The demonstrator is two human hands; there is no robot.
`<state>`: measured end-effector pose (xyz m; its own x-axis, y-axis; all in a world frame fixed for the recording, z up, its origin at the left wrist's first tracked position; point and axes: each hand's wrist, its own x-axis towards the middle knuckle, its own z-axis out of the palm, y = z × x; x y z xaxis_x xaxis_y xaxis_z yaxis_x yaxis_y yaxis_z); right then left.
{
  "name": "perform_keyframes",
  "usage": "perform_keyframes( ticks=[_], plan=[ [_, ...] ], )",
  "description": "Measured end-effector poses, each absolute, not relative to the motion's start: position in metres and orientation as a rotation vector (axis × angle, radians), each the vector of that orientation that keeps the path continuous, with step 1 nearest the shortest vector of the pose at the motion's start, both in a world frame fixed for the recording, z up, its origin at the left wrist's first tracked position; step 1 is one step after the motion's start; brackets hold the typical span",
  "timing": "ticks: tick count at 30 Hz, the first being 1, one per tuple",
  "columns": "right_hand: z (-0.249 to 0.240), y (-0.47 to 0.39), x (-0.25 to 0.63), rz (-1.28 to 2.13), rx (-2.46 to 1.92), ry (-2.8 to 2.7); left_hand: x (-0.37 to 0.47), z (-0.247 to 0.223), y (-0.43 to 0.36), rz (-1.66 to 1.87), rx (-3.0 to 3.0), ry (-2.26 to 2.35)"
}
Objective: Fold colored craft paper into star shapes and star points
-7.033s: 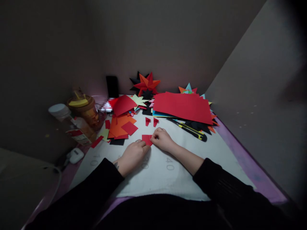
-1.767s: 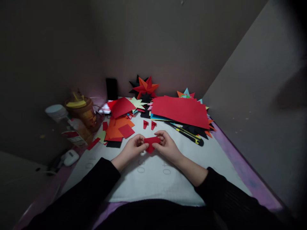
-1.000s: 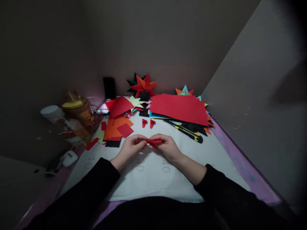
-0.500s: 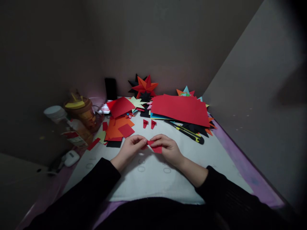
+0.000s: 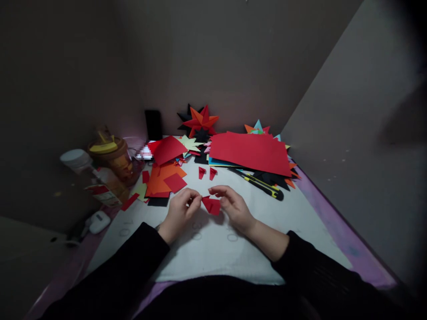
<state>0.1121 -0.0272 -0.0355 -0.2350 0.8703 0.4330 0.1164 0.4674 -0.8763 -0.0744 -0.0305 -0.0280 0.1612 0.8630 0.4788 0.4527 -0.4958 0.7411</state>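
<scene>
Between my hands is a small folded piece of red paper (image 5: 211,206), creased to a point at its left end. My left hand (image 5: 182,209) pinches that pointed end between thumb and fingers. Close to the paper's right edge, my right hand (image 5: 235,205) has its thumb and fingers apart, curved around the paper; whether the thumb touches it I cannot tell. Just beyond lie two small folded red paper pieces (image 5: 202,173), side by side on the white mat (image 5: 213,258).
A large red sheet (image 5: 250,153) tops a paper stack, with a yellow-black cutter knife (image 5: 263,186) in front. Orange paper (image 5: 162,178) and scraps lie left. Folded paper stars (image 5: 202,120) stand at the wall. A brown cup (image 5: 111,153) and a bottle (image 5: 80,160) stand far left.
My right hand has loosened from the red paper and its fingers have spread. The paper now shows more fully, still pinched by my left hand, which has shifted slightly left.
</scene>
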Motion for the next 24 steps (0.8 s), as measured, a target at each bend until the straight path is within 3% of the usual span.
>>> perform_keyframes(
  ticks=[4,10,24],
  plan=[
    [-0.035,-0.03,0.107,0.668,-0.899,-1.831,-0.073,-0.028,-0.036,1.298,2.32,1.135],
    [-0.034,-0.031,0.105,0.602,-0.889,-1.865,-0.072,-0.026,-0.039,1.291,2.373,1.124],
    [-0.045,-0.017,0.108,1.188,-0.876,-1.424,-0.071,-0.028,-0.03,1.05,2.114,1.085]
  ],
)
